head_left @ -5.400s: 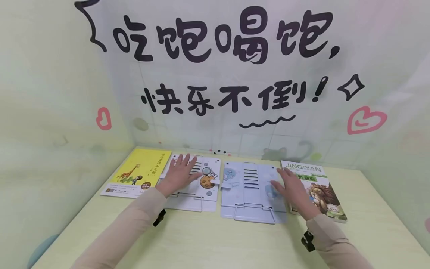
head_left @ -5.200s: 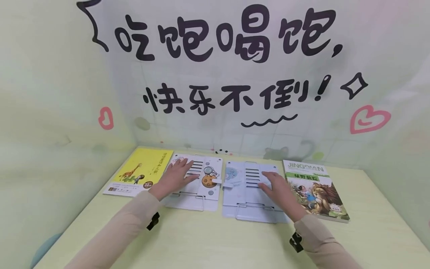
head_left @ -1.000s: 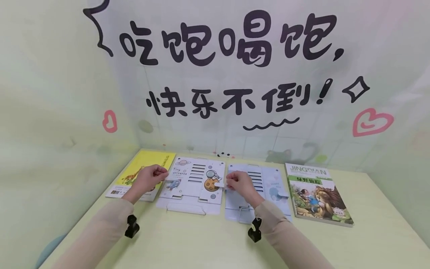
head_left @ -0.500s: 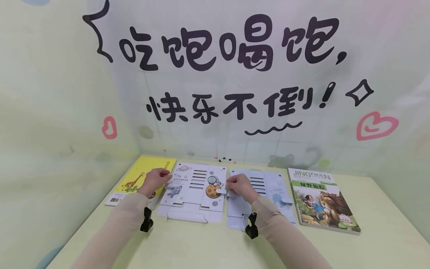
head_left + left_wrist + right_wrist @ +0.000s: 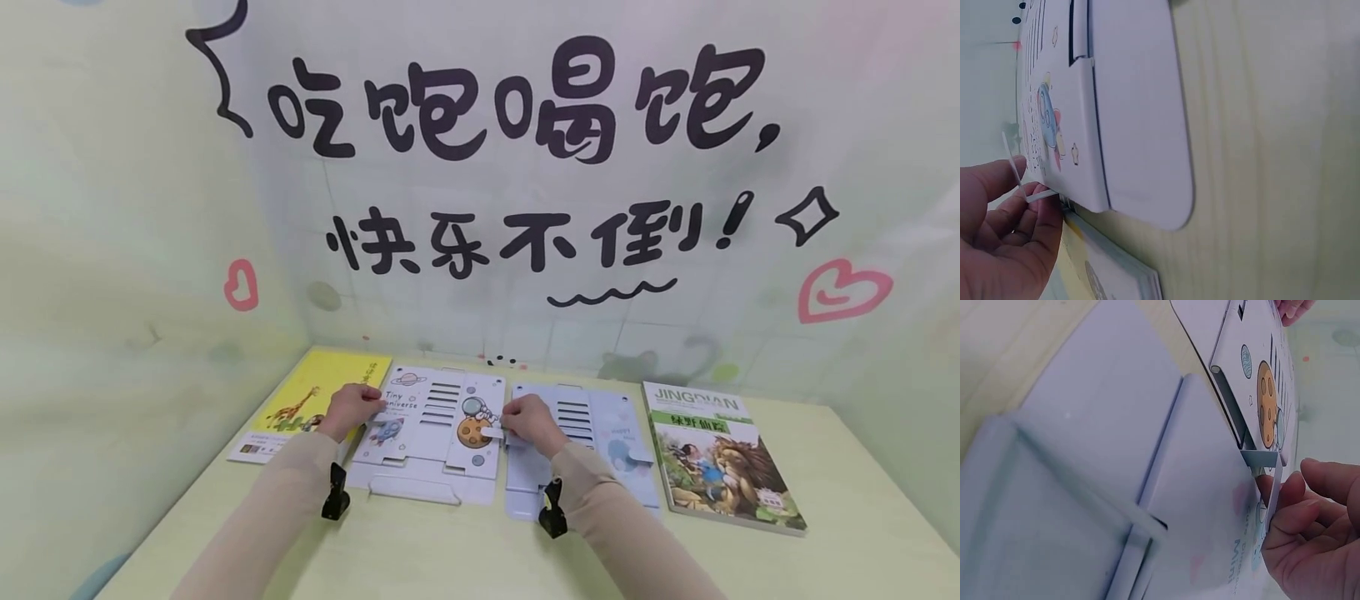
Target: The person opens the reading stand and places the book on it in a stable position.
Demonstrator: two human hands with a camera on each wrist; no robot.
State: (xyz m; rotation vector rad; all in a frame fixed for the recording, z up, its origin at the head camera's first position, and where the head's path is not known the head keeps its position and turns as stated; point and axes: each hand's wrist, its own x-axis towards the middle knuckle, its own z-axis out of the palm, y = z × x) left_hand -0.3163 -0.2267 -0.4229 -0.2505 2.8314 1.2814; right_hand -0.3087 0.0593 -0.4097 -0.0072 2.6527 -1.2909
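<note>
A white book stand [image 5: 442,417] printed with planets and an astronaut lies flat on the table. At its left edge my left hand [image 5: 354,410] pinches a small white page clip [image 5: 1041,195] between thumb and fingers. My right hand [image 5: 536,423] pinches the matching page clip [image 5: 1276,484] at the stand's right edge, fingers curled around it. That hand overlaps a pale blue book stand [image 5: 618,437], which lies flat close alongside. The white stand's wire ledge [image 5: 414,492] lies folded forward at its front.
A yellow book [image 5: 288,400] with a giraffe cover lies left of the stands, partly behind my left hand. A thicker book [image 5: 723,458] with a lion cover lies at the right. A printed curtain [image 5: 480,329] backs the table [image 5: 420,554].
Earlier both hands were spread over the two stands. Since then the white stand's wire ledge has swung forward, and each hand has come to one of its page clips, the left moving in last.
</note>
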